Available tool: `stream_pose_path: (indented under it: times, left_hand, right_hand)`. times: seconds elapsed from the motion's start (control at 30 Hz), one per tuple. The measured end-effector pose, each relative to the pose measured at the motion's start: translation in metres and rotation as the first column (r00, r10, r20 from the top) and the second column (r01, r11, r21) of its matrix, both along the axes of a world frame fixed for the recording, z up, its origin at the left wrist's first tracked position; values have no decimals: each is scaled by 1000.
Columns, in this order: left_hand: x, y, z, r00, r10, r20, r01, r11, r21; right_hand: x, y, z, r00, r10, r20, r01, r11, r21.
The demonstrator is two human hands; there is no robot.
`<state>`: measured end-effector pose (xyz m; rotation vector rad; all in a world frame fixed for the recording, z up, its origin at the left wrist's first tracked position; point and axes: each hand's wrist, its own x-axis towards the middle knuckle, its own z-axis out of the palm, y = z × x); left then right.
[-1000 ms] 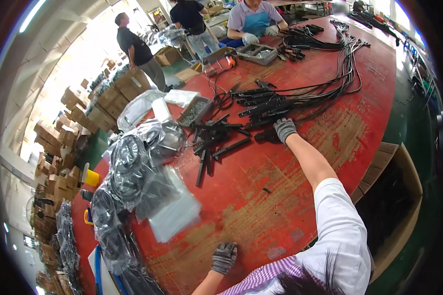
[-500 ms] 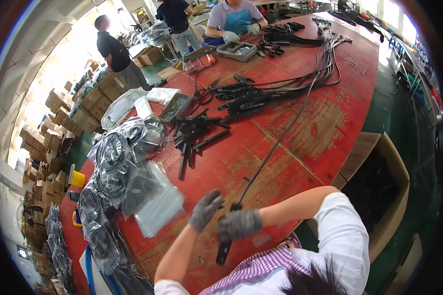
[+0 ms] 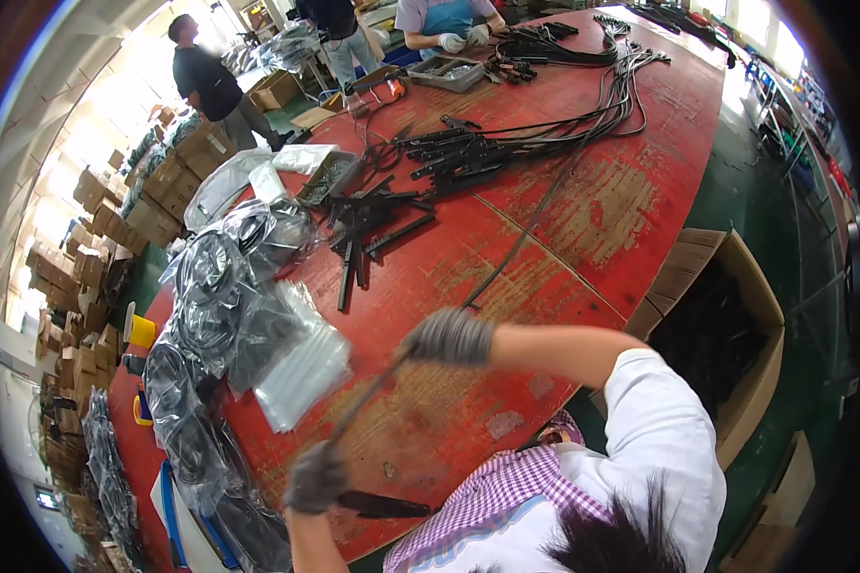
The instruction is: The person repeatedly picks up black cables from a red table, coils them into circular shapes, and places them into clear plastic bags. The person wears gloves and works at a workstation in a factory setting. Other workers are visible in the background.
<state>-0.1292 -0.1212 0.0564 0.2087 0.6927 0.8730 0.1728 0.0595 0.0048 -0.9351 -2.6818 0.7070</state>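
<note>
My left hand [image 3: 316,477], in a grey glove, is closed round one end of a dark cable [image 3: 365,396] near the table's front edge. A flat black bar-shaped part [image 3: 390,505] sticks out to the right from that hand; how it joins the cable is hidden. Farther up, my right hand [image 3: 451,337], gloved too, is closed on the same cable. Between the hands the cable runs slantwise, and beyond the right hand it stretches to a bundle of grey and black cables [image 3: 621,95] at the far side. Motion blurs both hands slightly.
Black bar-shaped parts [image 3: 352,258] lie mid-table beside a tray of small metal parts [image 3: 333,180]. Bagged cable coils [image 3: 205,296] and clear plastic bags [image 3: 301,372] cover the left side. An open carton [image 3: 772,368] stands right. A gloved co-worker [image 3: 449,19] sits across the red table [image 3: 592,220].
My left hand has moved down and toward me with the cable end and black part. My right hand has shifted up and now grips the cable farther along. The view has tilted slightly.
</note>
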Motion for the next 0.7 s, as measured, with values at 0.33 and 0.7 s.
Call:
stream_pose_path:
  times: [0.33, 0.7]
  left_hand:
    - [-109, -54, 34, 588, 708, -392, -539, 704, 463]
    - [-13, -20, 68, 993, -115, -39, 121, 965, 231]
  right_hand:
    - [62, -20, -17, 934, 312, 171, -354, 870, 343]
    - [-39, -22, 9, 995, 20, -100, 77, 493, 866]
